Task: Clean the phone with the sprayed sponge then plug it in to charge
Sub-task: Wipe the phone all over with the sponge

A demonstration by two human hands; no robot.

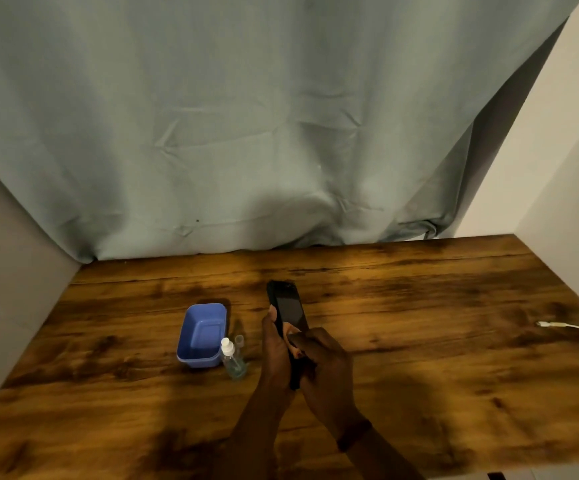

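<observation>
Phone (288, 308) is held above the tabletop (419, 358), left hand (276, 351) fingers wrapped around its edge, right hand (326, 362) fingers pressed on its lower part; a sponge I cannot see. Cleaning seems underway; cable (572, 328) lies well apart, unplugged.

I see 2 bare forearms entering from bottom edge, converging at centre. Left hand (276, 344) raised, fingers curled in grip, thumb along left side. Right hand (326, 362) just beside left, touching it, fingers bent inward, pressing. Dark band on right wrist (353, 434). I can't tell right hand's contents.
</observation>
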